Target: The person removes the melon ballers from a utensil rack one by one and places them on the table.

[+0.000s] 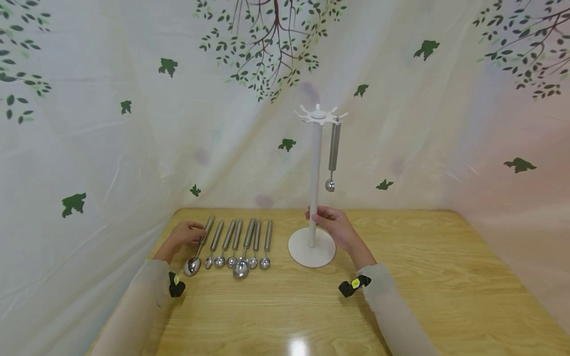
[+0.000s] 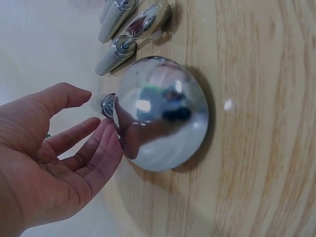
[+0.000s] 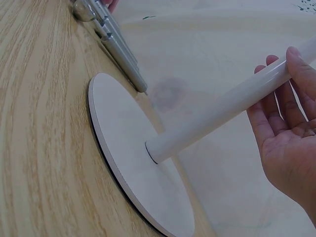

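Note:
A white utensil stand (image 1: 314,173) rises from a round base, its top ringed with hooks. My right hand (image 1: 338,228) grips the lower post between thumb and fingers, also seen in the right wrist view. From a hook on the right hangs a small-bowled metal spoon (image 1: 334,153). On the left, my left hand (image 1: 184,235) is at the handle of a large metal spoon (image 1: 193,267), which lies on the table. In the left wrist view, the loosely bent fingers (image 2: 106,158) are spread around that handle, behind the shiny bowl; the thumb stands apart from them.
Several smaller metal spoons (image 1: 229,235) lie in a row between the large spoon and the stand, handles toward the back. One larger round-bowled spoon (image 1: 241,268) is among them. The wooden table (image 1: 249,316) ends at a leaf-printed curtain (image 1: 249,148).

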A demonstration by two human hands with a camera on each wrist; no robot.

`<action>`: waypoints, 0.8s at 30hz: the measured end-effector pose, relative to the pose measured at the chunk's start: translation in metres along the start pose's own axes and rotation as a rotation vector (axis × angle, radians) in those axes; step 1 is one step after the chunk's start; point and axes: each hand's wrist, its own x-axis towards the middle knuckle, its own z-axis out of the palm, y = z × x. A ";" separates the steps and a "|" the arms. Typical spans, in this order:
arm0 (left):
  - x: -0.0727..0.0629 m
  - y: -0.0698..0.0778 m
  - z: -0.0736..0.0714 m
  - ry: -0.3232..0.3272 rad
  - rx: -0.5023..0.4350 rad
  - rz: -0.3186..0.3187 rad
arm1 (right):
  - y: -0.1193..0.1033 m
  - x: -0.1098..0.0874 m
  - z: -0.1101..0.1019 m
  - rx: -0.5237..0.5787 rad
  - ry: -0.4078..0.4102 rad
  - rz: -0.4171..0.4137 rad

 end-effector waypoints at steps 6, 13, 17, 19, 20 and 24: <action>-0.009 0.005 -0.002 0.035 -0.002 0.055 | 0.000 0.000 0.001 0.000 0.006 0.019; -0.018 0.032 0.002 0.124 -0.055 0.176 | -0.001 -0.003 0.001 -0.019 0.003 0.025; -0.023 0.058 0.007 0.171 -0.077 0.247 | -0.002 -0.004 0.001 -0.030 -0.008 0.013; -0.027 0.073 0.010 0.175 -0.089 0.282 | -0.001 -0.004 0.001 -0.025 -0.009 0.009; -0.029 0.081 0.012 0.177 -0.096 0.301 | -0.001 -0.004 0.001 -0.020 -0.010 0.008; -0.041 0.113 0.024 0.180 -0.119 0.384 | -0.001 -0.004 0.002 -0.007 -0.014 0.003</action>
